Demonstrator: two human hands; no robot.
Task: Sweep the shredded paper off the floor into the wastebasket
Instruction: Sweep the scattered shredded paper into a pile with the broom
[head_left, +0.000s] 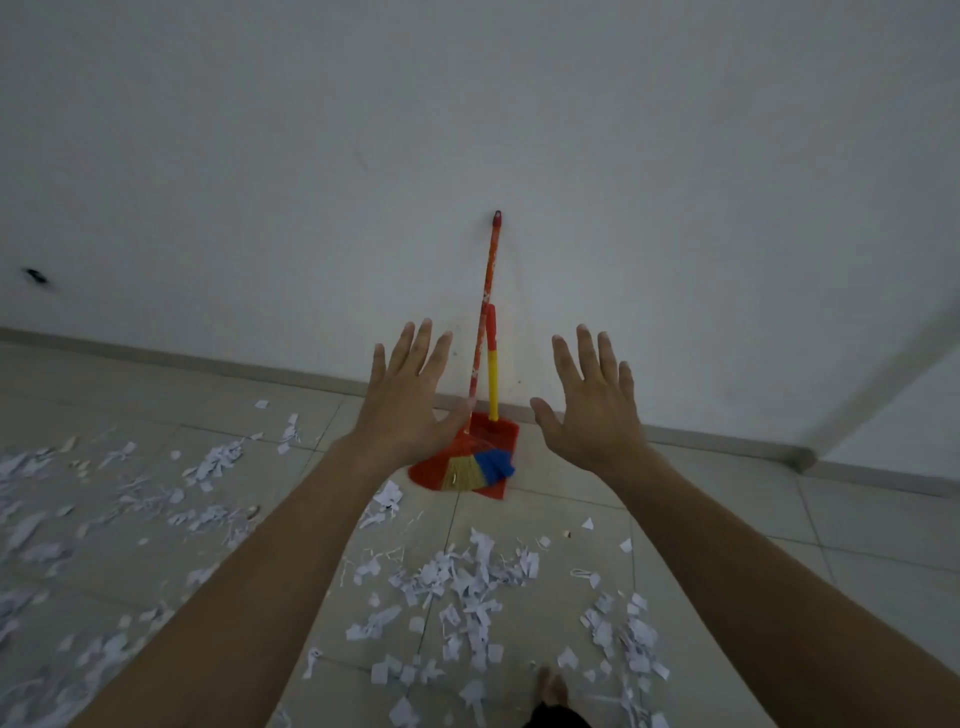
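**Both hands out, nothing held**

Count: 2 hands, 1 broom (487, 312), 1 dustpan (480, 457) w/ its own short handle, paper (457, 577) in too many bits to count. 1 bare foot (551, 688) shows at bottom edge.

Broom: long red handle leans on the wall (467, 130), tip up. Head is red, straw-yellow & blue, sitting on the floor (727, 525) at the wall base. Dustpan is red, stands behind the head, its red/yellow handle just beside the broom handle.

Paper: white shreds on the tile floor, roughly 3 patches – big spread far left, a cluster centre between the forearms, smaller one lower right. A few stray bits near the broom head. Wastebasket not in view.

L hand (410, 395): arm stretched fwd, back of hand up, fingers straight & spread, holding nothing. Thumb overlaps the broom's lower handle in view; cannot tell if touching.

R hand (592, 405): same pose, fingers splayed, empty, right of the broom, apart from it.
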